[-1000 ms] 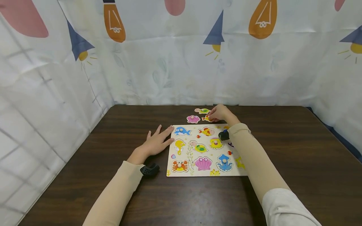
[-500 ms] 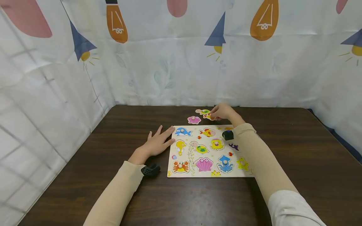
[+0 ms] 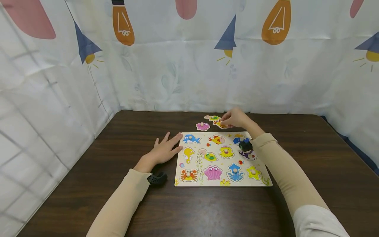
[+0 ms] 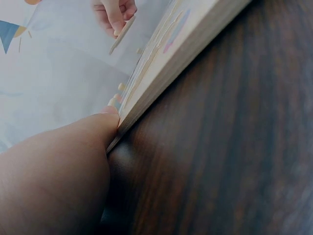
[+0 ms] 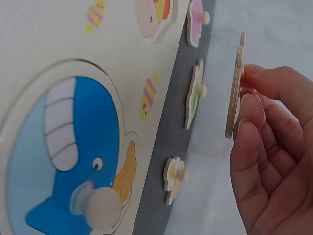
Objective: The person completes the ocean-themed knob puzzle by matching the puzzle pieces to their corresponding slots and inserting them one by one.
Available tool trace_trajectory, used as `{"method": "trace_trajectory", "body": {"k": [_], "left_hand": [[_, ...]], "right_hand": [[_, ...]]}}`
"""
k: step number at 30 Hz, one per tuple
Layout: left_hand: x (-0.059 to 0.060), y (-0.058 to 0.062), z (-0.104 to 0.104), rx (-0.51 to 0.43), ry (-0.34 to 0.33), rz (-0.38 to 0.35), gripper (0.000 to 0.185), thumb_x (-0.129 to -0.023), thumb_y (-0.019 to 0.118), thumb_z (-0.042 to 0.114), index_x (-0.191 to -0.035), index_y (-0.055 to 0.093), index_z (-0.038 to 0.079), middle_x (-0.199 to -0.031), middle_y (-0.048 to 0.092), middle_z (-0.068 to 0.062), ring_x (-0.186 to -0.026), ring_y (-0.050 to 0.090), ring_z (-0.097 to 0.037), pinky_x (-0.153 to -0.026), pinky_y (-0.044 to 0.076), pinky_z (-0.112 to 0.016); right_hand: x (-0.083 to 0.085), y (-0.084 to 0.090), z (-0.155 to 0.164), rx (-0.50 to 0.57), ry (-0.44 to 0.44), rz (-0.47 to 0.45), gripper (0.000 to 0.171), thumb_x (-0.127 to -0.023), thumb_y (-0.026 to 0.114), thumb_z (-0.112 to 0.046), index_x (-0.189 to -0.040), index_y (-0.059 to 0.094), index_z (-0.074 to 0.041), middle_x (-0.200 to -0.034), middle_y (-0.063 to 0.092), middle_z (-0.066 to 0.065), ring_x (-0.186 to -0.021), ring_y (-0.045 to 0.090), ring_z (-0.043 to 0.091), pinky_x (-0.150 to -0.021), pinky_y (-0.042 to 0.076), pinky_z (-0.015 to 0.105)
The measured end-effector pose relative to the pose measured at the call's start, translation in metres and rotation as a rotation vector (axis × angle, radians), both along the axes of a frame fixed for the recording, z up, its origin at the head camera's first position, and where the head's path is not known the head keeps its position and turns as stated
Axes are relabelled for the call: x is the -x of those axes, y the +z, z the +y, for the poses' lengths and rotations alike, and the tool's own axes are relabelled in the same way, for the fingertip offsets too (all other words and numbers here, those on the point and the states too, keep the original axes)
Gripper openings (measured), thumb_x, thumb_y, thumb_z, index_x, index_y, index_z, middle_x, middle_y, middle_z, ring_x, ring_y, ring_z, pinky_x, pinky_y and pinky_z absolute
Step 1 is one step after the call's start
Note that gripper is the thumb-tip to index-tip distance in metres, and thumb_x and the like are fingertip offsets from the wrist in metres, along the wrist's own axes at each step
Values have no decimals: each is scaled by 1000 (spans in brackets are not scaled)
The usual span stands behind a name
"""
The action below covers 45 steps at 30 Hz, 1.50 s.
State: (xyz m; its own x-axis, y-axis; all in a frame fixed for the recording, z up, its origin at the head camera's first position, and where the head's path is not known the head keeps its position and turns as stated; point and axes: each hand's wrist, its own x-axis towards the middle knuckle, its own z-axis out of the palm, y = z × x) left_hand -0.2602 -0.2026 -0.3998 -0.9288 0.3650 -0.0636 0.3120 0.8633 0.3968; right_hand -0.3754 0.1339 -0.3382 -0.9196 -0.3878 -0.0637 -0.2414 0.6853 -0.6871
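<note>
My right hand [image 3: 237,119] pinches the orange-and-yellow fish puzzle piece [image 3: 219,124] beyond the board's far edge. In the right wrist view that fish piece [image 5: 236,90] shows edge-on, raised off the table, thumb and fingertips at its knob side. My left hand [image 3: 163,150] lies with fingers spread, fingertips on the left edge of the wooden knob-puzzle board [image 3: 193,182]. The turtle piece [image 3: 211,118] and pink shell piece [image 3: 202,126] lie beyond the board, beside the right hand. Fish [image 3: 217,140], turtle [image 3: 210,156] and shell [image 3: 213,172] pictures on the board have no knobs.
Knobbed pieces sit in the board, including a crab [image 3: 189,175], a squid [image 3: 235,172] and a blue whale [image 5: 98,117]. Another yellowish piece [image 5: 173,178] lies near the turtle. A patterned curtain [image 3: 177,75] hangs behind the dark wooden table [image 3: 142,200].
My right hand has moved slightly right with the fish piece, and its forearm has swung right, uncovering more of the board's right side. The left hand stays in place.
</note>
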Motion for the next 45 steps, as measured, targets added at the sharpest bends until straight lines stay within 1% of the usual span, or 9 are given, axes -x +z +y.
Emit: {"method": "trace_trajectory", "body": {"k": [4, 11, 15, 18, 22, 24, 30, 37, 45], "left_hand": [[0, 0, 0, -1, 0, 1, 68, -109, 44, 49, -166, 20, 22, -171, 16, -1, -156, -1, -37, -114, -6, -73], [0, 2, 0, -5, -1, 1, 68, -109, 44, 48, -166, 20, 22, -171, 16, -1, -156, -1, -37, -114, -6, -73], [0, 0, -1, 2, -3, 2, 68, -109, 44, 49, -166, 20, 22, -171, 16, -1, -156, -1, -38, -114, -6, -74], [0, -1, -1, 4, -6, 1, 68, -108, 43, 49, -166, 20, 22, -171, 17, -2, -156, -1, -39, -113, -5, -74], [0, -3, -1, 6, -5, 2, 68, -108, 43, 50, -166, 21, 22, -171, 17, -2, -156, -1, -39, -113, -5, -75], [0, -3, -1, 5, -5, 2, 68, -108, 44, 50, -166, 21, 22, -170, 17, -2, -156, -1, -39, -113, -5, -75], [0, -2, -1, 2, -2, 3, 68, -108, 44, 49, -166, 21, 22, -170, 18, -2, -156, -1, -39, -113, -5, -74], [0, -1, 0, 7, -1, 4, 68, -108, 44, 49, -166, 21, 22, -170, 18, -2, -156, -1, -39, -113, -5, -75], [0, -1, 0, 5, -3, 1, 68, -108, 44, 49, -166, 21, 22, -170, 17, -1, -156, -2, -39, -113, -6, -74]], "right_hand": [[-6, -1, -1, 1, 15, 9, 20, -97, 73, -14, -106, 77, 3, -80, 70, 7, -64, 58, 19, -68, 56, 36], [-16, -1, -1, 0, 49, 13, 18, -97, 74, -15, -104, 78, 1, -80, 71, 7, -64, 57, 21, -63, 51, 32], [-21, -3, -1, -7, 68, 17, 16, -96, 75, -14, -102, 79, 0, -90, 68, 7, -65, 56, 20, -63, 49, 31], [-25, -5, -3, -17, 86, 2, 15, -96, 75, -14, -102, 79, -1, -88, 66, 7, -66, 56, 19, -64, 49, 32], [-29, -7, -5, -36, 113, -6, 15, -96, 75, -14, -102, 79, -1, -77, 69, 5, -64, 56, 18, -64, 50, 33], [-30, -8, -6, -41, 122, -7, 14, -96, 75, -13, -101, 79, -1, -75, 69, 3, -63, 56, 18, -63, 50, 32], [-31, -13, -8, -43, 153, -17, 11, -94, 76, -11, -99, 79, -1, -78, 72, 3, -63, 59, 17, -62, 52, 30], [-35, -14, -13, -96, 191, -15, 13, -94, 76, -12, -101, 79, -1, -78, 71, 3, -63, 58, 16, -62, 50, 28], [-37, -14, -18, -125, 171, -37, 14, -94, 77, -13, -101, 78, -1, -78, 70, 3, -63, 57, 16, -62, 48, 27]]}}
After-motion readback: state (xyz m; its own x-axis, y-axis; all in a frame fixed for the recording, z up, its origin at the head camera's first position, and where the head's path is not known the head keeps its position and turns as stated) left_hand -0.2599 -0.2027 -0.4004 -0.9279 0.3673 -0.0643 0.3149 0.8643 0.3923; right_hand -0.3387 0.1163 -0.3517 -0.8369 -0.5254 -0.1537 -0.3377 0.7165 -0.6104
